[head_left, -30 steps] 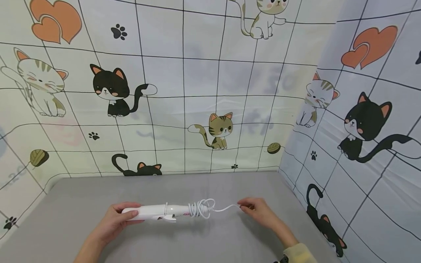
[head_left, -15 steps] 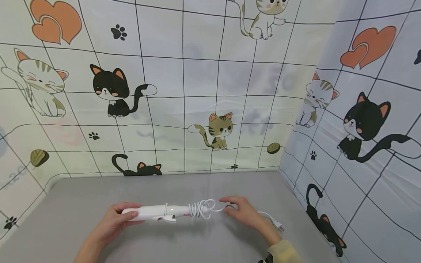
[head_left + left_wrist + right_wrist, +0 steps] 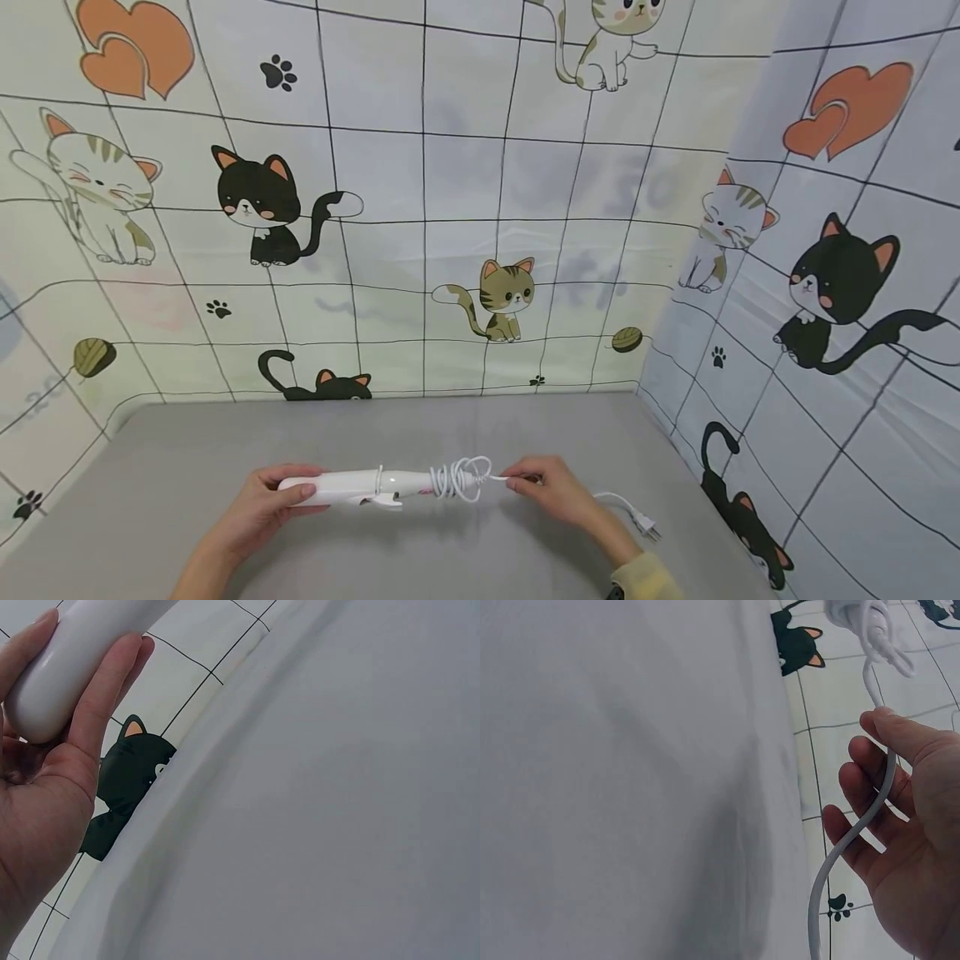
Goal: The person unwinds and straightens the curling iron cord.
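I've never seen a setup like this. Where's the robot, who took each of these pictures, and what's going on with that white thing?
There's no robot here, only a person's two bare hands. The wide picture comes from a camera worn on the head, looking forward and down over a grey table with a cat-print sheet behind it. The two close pictures come from cameras worn on the wrists, one for each hand.

The left hand grips one end of a white wand. At the wand's other end, part of its cord is wound in loops. The right hand pinches the cord just past them. Farther along is the plug; I can't tell whether it rests on the table.
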A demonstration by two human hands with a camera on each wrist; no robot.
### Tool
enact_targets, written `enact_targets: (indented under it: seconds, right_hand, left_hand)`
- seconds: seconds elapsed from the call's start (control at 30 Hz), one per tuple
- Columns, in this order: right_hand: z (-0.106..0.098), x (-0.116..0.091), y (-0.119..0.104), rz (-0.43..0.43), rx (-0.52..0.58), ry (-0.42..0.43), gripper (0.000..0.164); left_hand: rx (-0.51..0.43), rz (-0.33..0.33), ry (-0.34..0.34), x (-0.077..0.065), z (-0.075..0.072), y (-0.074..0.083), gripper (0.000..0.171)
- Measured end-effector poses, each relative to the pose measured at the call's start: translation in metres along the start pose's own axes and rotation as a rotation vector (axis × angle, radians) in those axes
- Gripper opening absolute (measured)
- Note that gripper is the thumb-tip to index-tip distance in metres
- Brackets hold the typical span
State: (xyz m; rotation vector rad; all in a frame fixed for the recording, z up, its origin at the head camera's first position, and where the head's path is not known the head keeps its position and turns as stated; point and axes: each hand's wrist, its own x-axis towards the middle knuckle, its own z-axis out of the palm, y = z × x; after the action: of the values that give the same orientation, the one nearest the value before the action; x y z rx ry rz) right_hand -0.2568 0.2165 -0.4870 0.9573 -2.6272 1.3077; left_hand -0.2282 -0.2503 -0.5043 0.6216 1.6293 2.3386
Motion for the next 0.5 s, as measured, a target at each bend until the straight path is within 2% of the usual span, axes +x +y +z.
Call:
enact_targets:
  seconds: [0.07,0.2,0.5]
  right_hand:
    - [-0.004,-0.003,0.000,0.030,0.013,0.037,0.012]
    - [-0.010,-0.006,-0.001,0.036,0.035,0.095,0.012]
    - [-0.014,-0.006,-0.011,0.082,0.028,0.181,0.012]
  left_hand:
    - [0.003,-0.002,-0.004,0.000,0.000,-0.001,0.039]
    - [0.003,0.012,-0.023,0.002,0.001,-0.002,0.036]
    - [-0.005,0.044,-0.069,0.005,0.001,-0.002,0.041]
